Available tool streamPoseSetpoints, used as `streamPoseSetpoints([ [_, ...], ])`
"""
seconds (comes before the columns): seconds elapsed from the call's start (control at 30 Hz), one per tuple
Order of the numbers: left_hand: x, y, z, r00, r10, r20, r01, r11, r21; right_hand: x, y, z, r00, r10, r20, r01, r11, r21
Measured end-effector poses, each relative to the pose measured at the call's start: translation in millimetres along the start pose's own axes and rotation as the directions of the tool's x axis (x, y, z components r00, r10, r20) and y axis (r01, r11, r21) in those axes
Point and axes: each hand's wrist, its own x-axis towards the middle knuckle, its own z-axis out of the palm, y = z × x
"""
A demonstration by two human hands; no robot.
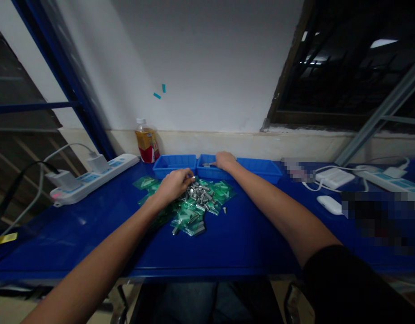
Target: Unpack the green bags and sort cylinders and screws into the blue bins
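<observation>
A heap of green plastic packets (190, 211) lies on the blue table (248, 234), with several small silver metal parts (200, 192) piled on top. My left hand (173, 183) rests on the left edge of that pile, fingers curled down onto the metal parts. My right hand (224, 160) reaches over the middle blue tray (207, 171), fingers pinched on a small silver part at its tip. A single small part (224, 209) lies loose right of the heap.
A second blue tray (174, 164) sits left of the middle one and a third (261, 167) to its right. A drink bottle (146, 145) stands by the wall. A white power strip (92, 177) lies left; white chargers and cables (334, 177) lie right.
</observation>
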Motion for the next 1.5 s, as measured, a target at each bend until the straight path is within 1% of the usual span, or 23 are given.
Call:
streamPoseSetpoints([
  [0.1, 2, 2, 0.8, 0.999, 0.026, -0.039, -0.027, 0.999, -0.023, 1, 0, -2, 1.0, -0.002, 0.022, 0.002, 1.0, 0.005],
  [0.2, 2, 4, 1.4, 0.996, 0.03, -0.08, -0.033, 0.998, -0.045, 2, 0, -3, 0.999, -0.026, 0.031, 0.025, 1.0, 0.018],
  [0.27, 2, 5, 2.0, 0.994, 0.025, -0.103, -0.032, 0.997, -0.066, -1, 3, -2, 0.999, -0.044, 0.009, 0.044, 0.999, 0.033],
  [0.33, 2, 7, 2.9, 0.992, 0.021, -0.122, -0.033, 0.995, -0.093, -9, 7, 0, 0.997, -0.067, -0.046, 0.069, 0.996, 0.049],
  [0.4, 2, 9, 3.8, 0.991, 0.025, -0.135, -0.041, 0.992, -0.121, -17, 9, 0, 0.987, -0.121, -0.104, 0.128, 0.99, 0.066],
  [0.47, 2, 11, 4.9, 0.989, 0.034, -0.141, -0.054, 0.988, -0.144, -21, 10, -2, 0.969, -0.216, -0.117, 0.227, 0.97, 0.082],
  [0.53, 2, 13, 6.2, 0.989, 0.044, -0.14, -0.067, 0.985, -0.159, -18, 8, -6, 0.945, -0.321, -0.066, 0.327, 0.94, 0.102],
  [0.6, 2, 12, 7.8, 0.99, 0.053, -0.134, -0.075, 0.983, -0.169, -10, 2, -9, 0.922, -0.388, 0.006, 0.384, 0.915, 0.121],
  [0.7, 2, 11, 9.9, 0.991, 0.064, -0.12, -0.085, 0.98, -0.179, 4, -9, -10, 0.909, -0.411, 0.07, 0.399, 0.907, 0.135],
  [0.8, 2, 10, 11.4, 0.992, 0.075, -0.106, -0.094, 0.977, -0.191, 12, -19, -6, 0.914, -0.399, 0.079, 0.385, 0.911, 0.144],
  [0.87, 2, 10, 11.5, 0.992, 0.077, -0.102, -0.096, 0.975, -0.201, 12, -21, -5, 0.919, -0.391, 0.053, 0.379, 0.912, 0.155],
  [0.93, 2, 11, 10.5, 0.992, 0.072, -0.104, -0.093, 0.973, -0.211, 7, -21, -7, 0.922, -0.388, -0.015, 0.384, 0.907, 0.174],
  [1.0, 1, 13, 8.0, 0.991, 0.061, -0.118, -0.086, 0.972, -0.217, -7, -18, -11, 0.916, -0.381, -0.127, 0.4, 0.895, 0.199],
  [1.07, 1, 15, 4.5, 0.989, 0.031, -0.146, -0.067, 0.968, -0.241, -29, -16, -13, 0.899, -0.365, -0.241, 0.418, 0.881, 0.224],
  [1.13, 0, 18, 1.5, 0.983, -0.029, -0.182, -0.031, 0.947, -0.318, -59, -15, -7, 0.859, -0.378, -0.345, 0.471, 0.847, 0.246],
  [1.17, 0, 19, 0.5, 0.98, -0.059, -0.19, -0.018, 0.925, -0.379, -74, -15, -1, 0.826, -0.399, -0.399, 0.517, 0.818, 0.253],
  [1.2, 0, 21, 0.2, 0.979, -0.08, -0.186, -0.012, 0.894, -0.448, -87, -14, 6, 0.758, -0.435, -0.486, 0.598, 0.761, 0.253],
  [1.23, -1, 23, 0.4, 0.982, -0.085, -0.168, -0.014, 0.858, -0.513, -100, -14, 13, 0.704, -0.442, -0.556, 0.647, 0.722, 0.245],
  [1.27, -1, 25, 1.1, 0.987, -0.072, -0.143, -0.022, 0.824, -0.566, -110, -13, 20, 0.657, -0.438, -0.614, 0.683, 0.691, 0.238],
  [1.3, -2, 28, 2.2, 0.992, -0.049, -0.115, -0.031, 0.792, -0.61, -117, -11, 27, 0.624, -0.424, -0.656, 0.701, 0.675, 0.231],
  [1.33, -2, 30, 3.4, 0.996, -0.024, -0.091, -0.04, 0.765, -0.642, -123, -9, 32, 0.612, -0.402, -0.68, 0.7, 0.677, 0.229],
  [1.4, -3, 37, 5.9, 0.998, 0.013, -0.064, -0.053, 0.729, -0.682, -129, -5, 38, 0.603, -0.37, -0.707, 0.69, 0.687, 0.23],
  [1.5, -5, 47, 7.7, 0.999, 0.032, -0.042, -0.052, 0.686, -0.726, -133, 0, 39, 0.582, -0.37, -0.724, 0.703, 0.677, 0.22],
])
